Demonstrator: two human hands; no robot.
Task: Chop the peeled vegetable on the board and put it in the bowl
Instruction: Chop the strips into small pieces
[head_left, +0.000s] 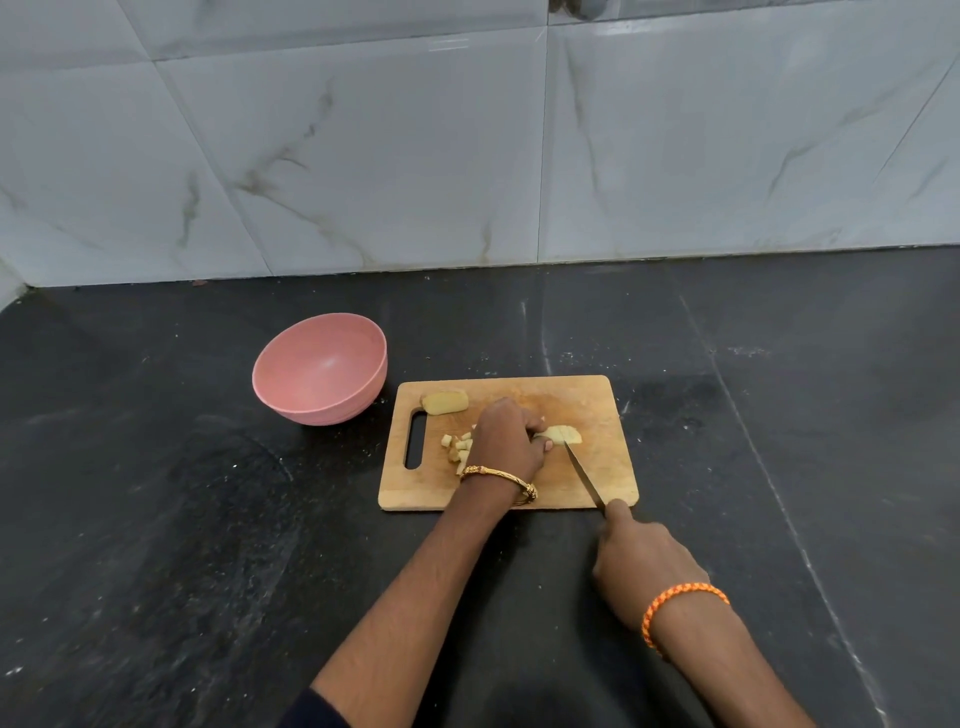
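A wooden cutting board (582, 400) lies on the dark counter. My left hand (506, 436) presses down on a pale peeled vegetable piece (563, 434) in the middle of the board. My right hand (641, 564) grips a knife (584, 470) whose blade tip rests against that piece. Several small chopped cubes (458, 446) lie left of my left hand. A larger uncut piece (444, 402) sits near the board's far left corner. The pink bowl (319, 369) stands left of the board and looks empty.
The black stone counter (208, 519) stretches around the board on all sides. A marble-tiled wall (467, 145) rises behind it. A slot handle (415, 439) is cut into the board's left end.
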